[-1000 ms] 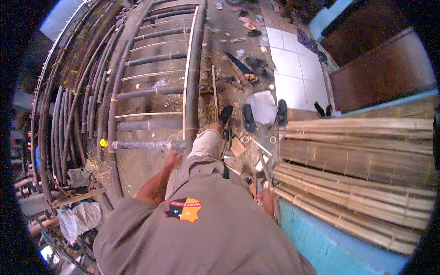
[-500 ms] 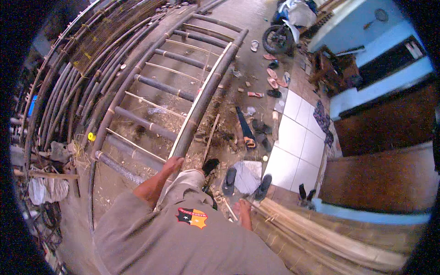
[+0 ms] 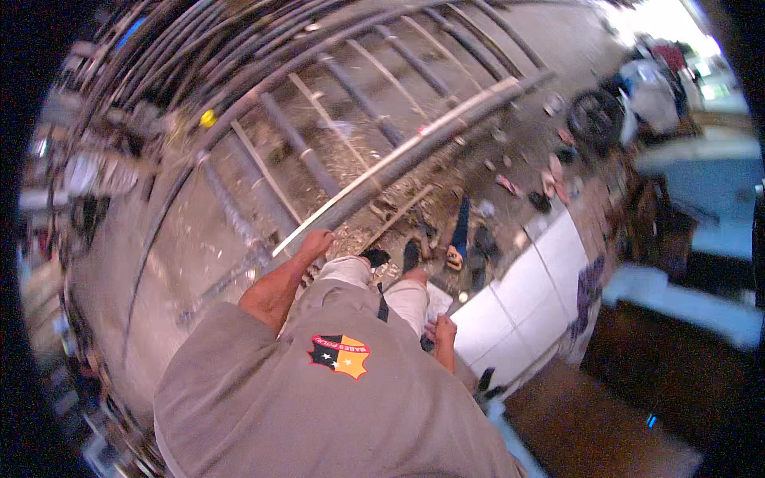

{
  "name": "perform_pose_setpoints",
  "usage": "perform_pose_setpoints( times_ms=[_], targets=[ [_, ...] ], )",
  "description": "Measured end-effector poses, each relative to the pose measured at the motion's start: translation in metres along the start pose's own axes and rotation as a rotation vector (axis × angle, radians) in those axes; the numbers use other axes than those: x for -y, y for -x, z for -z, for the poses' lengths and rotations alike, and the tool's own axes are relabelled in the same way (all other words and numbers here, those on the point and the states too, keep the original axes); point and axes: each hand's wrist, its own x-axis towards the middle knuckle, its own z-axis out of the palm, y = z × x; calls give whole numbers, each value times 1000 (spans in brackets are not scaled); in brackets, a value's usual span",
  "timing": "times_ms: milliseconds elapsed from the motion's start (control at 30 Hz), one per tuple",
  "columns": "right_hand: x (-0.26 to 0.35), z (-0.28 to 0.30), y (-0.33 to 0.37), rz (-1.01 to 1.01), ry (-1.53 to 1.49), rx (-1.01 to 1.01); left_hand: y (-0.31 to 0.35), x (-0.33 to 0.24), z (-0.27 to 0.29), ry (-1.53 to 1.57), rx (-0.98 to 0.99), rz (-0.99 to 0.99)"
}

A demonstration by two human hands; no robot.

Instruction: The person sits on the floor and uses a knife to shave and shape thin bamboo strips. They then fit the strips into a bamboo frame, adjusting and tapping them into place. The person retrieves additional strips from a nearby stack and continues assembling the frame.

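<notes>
A ladder-like frame of dark bamboo poles (image 3: pixel 271 119) lies on the ground ahead, with thin pale strips between its thicker crosspieces. A long pale bamboo strip (image 3: pixel 358 185) runs along its near rail (image 3: pixel 478 107). Close beside that rail's near end is my left hand (image 3: pixel 318 242); its fingers are blurred, and whether they grip the rail is unclear. Over my right thigh, my right hand (image 3: pixel 443 327) is closed, fingers curled in; anything inside it is hidden.
A handsaw (image 3: pixel 459 239) with an orange handle lies on the chip-strewn ground, next to white tiles (image 3: pixel 518 295). Loose poles (image 3: pixel 199 48) are stacked at far left. Sandals (image 3: pixel 551 182) and a motorbike (image 3: pixel 629 99) stand at right. A yellow round thing (image 3: pixel 209 119) is near the frame.
The view has swung, so the frame now slants more to the right. My right hand has left the pale bamboo pieces at lower right and come up by my thigh. My left hand stays near the rail's end.
</notes>
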Motion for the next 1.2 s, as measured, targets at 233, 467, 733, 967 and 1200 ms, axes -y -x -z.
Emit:
perform_pose_setpoints(
  times_ms=[233, 467, 733, 967, 1200],
  targets=[
    [105, -9, -101, 129, 602, 375, 79, 8, -24, -140, -504, 358],
    [233, -53, -226, 761, 980, 653, 110, -54, -79, 107, -373, 675],
    [258, -198, -224, 1275, 1416, 661, 82, -36, -124, 15, -643, 747],
    [207, -375, -215, 1747, 1533, 617, 1, 71, -116, -299, -833, 593],
    [179, -445, -300, 2051, 1675, 493, -77, 168, -115, -440, -967, 371]
  ],
)
